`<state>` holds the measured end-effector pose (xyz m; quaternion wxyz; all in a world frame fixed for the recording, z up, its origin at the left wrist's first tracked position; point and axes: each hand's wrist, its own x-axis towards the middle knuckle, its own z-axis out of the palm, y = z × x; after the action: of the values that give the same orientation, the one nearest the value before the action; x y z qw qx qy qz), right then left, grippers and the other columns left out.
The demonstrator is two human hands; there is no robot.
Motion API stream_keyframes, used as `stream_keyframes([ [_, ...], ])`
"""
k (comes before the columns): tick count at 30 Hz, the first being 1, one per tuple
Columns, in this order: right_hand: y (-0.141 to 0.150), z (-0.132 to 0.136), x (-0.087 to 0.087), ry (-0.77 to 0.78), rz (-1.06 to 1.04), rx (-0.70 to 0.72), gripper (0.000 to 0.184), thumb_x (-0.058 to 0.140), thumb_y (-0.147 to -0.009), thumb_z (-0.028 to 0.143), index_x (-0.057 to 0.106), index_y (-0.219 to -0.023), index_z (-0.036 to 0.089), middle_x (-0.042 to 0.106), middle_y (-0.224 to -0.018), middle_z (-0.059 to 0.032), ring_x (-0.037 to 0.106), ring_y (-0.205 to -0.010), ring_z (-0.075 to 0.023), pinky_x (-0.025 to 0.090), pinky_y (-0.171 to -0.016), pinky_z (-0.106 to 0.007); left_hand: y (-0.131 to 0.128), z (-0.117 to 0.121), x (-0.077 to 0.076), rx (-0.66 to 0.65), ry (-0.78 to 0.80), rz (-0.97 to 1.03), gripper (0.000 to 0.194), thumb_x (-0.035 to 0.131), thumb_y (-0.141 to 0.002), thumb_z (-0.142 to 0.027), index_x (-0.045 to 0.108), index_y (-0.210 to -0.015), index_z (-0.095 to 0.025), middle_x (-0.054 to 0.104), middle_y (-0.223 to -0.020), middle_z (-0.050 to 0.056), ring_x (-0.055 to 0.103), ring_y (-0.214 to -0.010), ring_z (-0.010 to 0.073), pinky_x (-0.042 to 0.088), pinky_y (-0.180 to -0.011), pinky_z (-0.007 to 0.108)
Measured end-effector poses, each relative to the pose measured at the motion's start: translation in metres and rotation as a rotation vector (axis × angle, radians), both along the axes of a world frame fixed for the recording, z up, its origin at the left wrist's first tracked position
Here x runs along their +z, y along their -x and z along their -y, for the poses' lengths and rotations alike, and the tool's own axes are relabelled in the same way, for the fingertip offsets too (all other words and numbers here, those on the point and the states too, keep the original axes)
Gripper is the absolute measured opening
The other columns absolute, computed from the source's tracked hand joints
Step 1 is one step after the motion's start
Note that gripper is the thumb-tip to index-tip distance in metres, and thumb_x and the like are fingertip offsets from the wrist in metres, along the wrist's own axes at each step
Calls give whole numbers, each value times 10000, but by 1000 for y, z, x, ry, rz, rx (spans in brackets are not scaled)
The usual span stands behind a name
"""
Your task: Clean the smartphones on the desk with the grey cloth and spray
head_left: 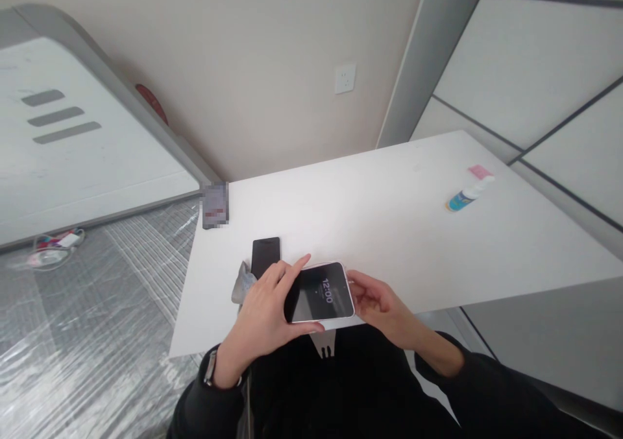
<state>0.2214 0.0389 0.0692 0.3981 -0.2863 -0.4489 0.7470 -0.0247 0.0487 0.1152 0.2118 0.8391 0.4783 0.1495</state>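
Note:
A smartphone (318,293) with a lit lock screen reading 12:00 lies sideways, screen up, above the near edge of the white table. My left hand (263,312) is closed around its left end, with the thumb along the lower edge and fingers over the upper edge. At the phone's right end, my right hand (377,299) is curled with its fingertips against the short edge; anything between those fingers is too small or hidden to name. Just beyond my left hand lie a second, dark phone (265,254) and a crumpled grey cloth (242,284), partly covered by the hand.
On the white table (350,205), a spray bottle (464,197) with a pink top lies to the right. A blurred-out dark item (215,205) sits at the far left corner. A wall with a socket (345,78) stands behind; a whiteboard-like panel (97,166) leans at left.

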Motion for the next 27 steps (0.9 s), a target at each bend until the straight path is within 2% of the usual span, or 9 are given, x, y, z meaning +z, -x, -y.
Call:
stream_keyframes([
  [1,-1,0,-1,0,-3,5,447,761,-915,538,707,-1243,238,780,-975,-56,706,-846,-192,540,-770,-304,0,1,-1,9,55,61,1064,871,-749,-591,359,-1620,-255,614,-1131,83,639,-1023,316,539,-899,452],
  [3,-3,-1,-5,2,-8,11,467,771,-904,553,707,-1246,241,775,-935,-52,701,-808,-190,548,-761,-311,0,3,-4,30,141,183,1033,865,-749,-604,392,-1605,-272,624,-1187,99,640,-1076,337,530,-947,484],
  [7,-1,-2,-12,12,-13,6,504,792,-874,596,708,-1225,243,765,-899,-49,714,-804,-204,575,-786,-339,-6,9,-12,34,198,328,896,804,-830,-416,365,-1606,-322,623,-1361,110,618,-1226,339,498,-1055,501],
  [10,1,-1,-13,12,2,-16,448,763,-897,607,719,-1146,237,750,-854,-39,725,-822,-211,583,-792,-335,-13,14,-19,44,191,383,862,774,-826,-375,371,-1587,-341,617,-1432,97,612,-1275,327,487,-1088,499],
  [13,-1,0,-9,-9,40,-44,385,749,-918,585,716,-1077,236,745,-840,-32,716,-800,-206,584,-788,-330,-21,19,-26,81,148,425,801,716,-795,-289,422,-1540,-327,604,-1483,100,589,-1328,339,439,-1141,551],
  [17,-7,0,4,-59,113,-66,348,704,-954,576,729,-1015,234,743,-857,-39,693,-790,-203,567,-745,-305,-31,26,-32,135,42,446,836,689,-685,-202,484,-1492,-275,637,-1428,121,599,-1336,363,201,-1264,667],
  [20,-10,-1,11,-92,179,-70,319,681,-977,543,759,-1011,236,733,-861,-44,666,-773,-201,546,-721,-293,-35,29,-34,166,-14,451,853,714,-644,-175,511,-1469,-250,628,-1463,139,515,-1442,400,-4,-1282,696],
  [22,-10,-1,14,-119,235,-74,299,664,-991,521,768,-1030,244,732,-860,-45,656,-768,-204,541,-714,-290,-35,31,-36,176,-13,469,886,699,-624,-136,511,-1481,-259,629,-1487,129,505,-1459,394,-3,-1288,691],
  [27,-1,3,10,-250,508,-78,313,536,-1030,471,720,-1141,244,782,-881,-59,741,-771,-232,599,-717,-323,-30,39,-50,277,12,656,927,685,-594,-80,527,-1486,-280,610,-1521,107,532,-1430,382,162,-1287,660],
])
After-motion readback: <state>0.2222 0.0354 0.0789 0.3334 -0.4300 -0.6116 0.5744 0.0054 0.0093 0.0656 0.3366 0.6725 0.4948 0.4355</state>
